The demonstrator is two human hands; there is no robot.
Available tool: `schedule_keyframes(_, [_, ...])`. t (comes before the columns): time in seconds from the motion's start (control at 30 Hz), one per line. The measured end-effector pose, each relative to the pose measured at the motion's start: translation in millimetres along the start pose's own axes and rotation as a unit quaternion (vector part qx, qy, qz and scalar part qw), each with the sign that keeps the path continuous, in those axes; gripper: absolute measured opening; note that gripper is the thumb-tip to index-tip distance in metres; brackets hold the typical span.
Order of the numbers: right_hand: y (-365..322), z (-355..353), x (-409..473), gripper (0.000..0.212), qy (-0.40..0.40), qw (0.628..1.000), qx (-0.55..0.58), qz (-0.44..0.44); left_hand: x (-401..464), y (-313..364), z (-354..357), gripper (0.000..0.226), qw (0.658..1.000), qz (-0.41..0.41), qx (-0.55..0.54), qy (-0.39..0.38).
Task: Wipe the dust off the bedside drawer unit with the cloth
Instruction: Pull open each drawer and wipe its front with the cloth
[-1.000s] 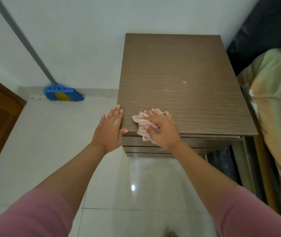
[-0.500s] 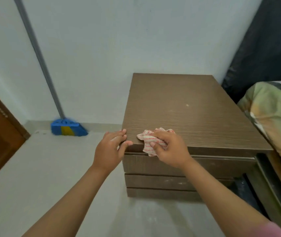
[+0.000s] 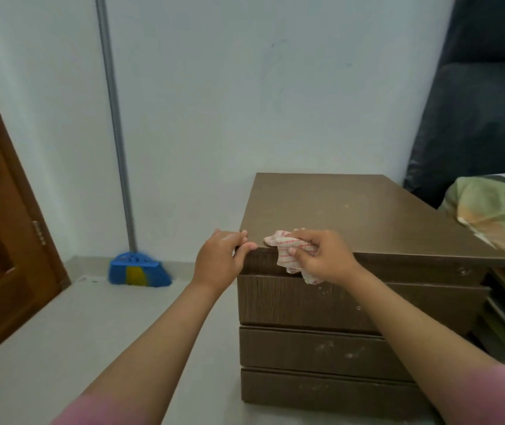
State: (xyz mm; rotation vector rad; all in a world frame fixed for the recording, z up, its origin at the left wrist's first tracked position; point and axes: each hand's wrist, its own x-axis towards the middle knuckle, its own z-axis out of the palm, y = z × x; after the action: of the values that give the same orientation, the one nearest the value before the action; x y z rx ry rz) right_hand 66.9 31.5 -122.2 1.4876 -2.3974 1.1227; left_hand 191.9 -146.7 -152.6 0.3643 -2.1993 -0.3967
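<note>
Nearest me, two forearms in pink sleeves reach up from the lower corners of the frame toward the brown drawer unit at centre right. My left hand grips the unit's front left corner, fingers curled over the top edge and thumb on the front face. Just to its right, my right hand grasps the bunched white cloth with red stripes, pressing it on the front edge of the top; part of the cloth lies on the top surface and a tail hangs down over the upper drawer front. The three drawer fronts show pale smudges, and a few light specks sit on the top further back. At the right edge a pillow in green and orange overlaps the unit's far right side, with a dark headboard above it. Further off at lower left, a blue and yellow broom stands on the floor against the white wall, its grey handle running up. A wooden door fills the left edge.
</note>
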Motion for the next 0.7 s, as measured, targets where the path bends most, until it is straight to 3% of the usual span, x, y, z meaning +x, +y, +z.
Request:
schedule_keyframes(0.27, [-11.6, -19.3, -12.5, 0.011, -0.084, 0.988, 0.121, 0.041, -2.6, 7.8, -2.7, 0.023, 1.000, -0.010, 0.010, 0.007])
schedule_keyframes(0.4, [-24.0, -45.5, -18.5, 0.012, -0.124, 0.974, 0.171, 0.080, -2.6, 10.0, -3.4, 0.023, 1.000, -0.016, 0.008, 0.002])
schedule_keyframes(0.6, [-20.6, -28.8, -40.6, 0.016, 0.036, 0.994, 0.091, 0.058, -11.1, 9.0, -1.1, 0.020, 1.000, -0.012, -0.004, 0.012])
schedule_keyframes(0.7, [-3.4, -15.6, -46.4, 0.033, 0.045, 0.998, 0.018, 0.041, -17.6, 9.8, -2.7, 0.016, 1.000, 0.001, -0.009, 0.011])
